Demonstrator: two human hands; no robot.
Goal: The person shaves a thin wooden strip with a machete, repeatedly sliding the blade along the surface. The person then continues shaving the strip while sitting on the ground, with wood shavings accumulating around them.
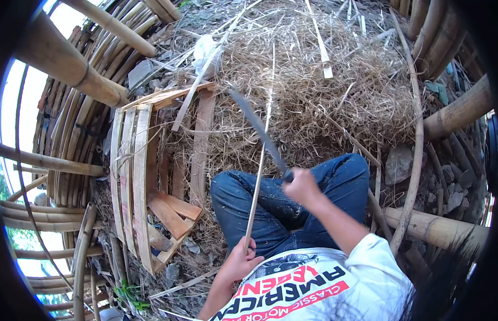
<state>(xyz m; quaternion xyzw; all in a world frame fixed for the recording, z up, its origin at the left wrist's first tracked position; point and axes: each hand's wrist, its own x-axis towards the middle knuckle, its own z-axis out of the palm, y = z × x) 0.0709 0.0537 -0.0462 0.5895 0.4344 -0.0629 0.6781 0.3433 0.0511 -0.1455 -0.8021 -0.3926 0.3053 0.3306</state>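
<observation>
In the head view my right hand (301, 184) is closed around the dark handle of a long knife (258, 127). Its grey blade points away from me, up and to the left, and crosses over a thin bamboo strip (259, 176). My left hand (243, 260) grips the strip near its lower end, close to my lap. From there the pale strip runs forward past my bent knees and over the fibre pile. My crossed legs in blue trousers (243, 208) lie beneath both hands.
A slatted wooden crate (144, 139) lies at my left. Ahead spreads a heap of curly bamboo shavings (313, 107), with a split bamboo piece (327, 71) on it and a white plastic bag (205, 53) nearby. Bamboo poles (457, 109) and a rock (398, 165) stand at the right.
</observation>
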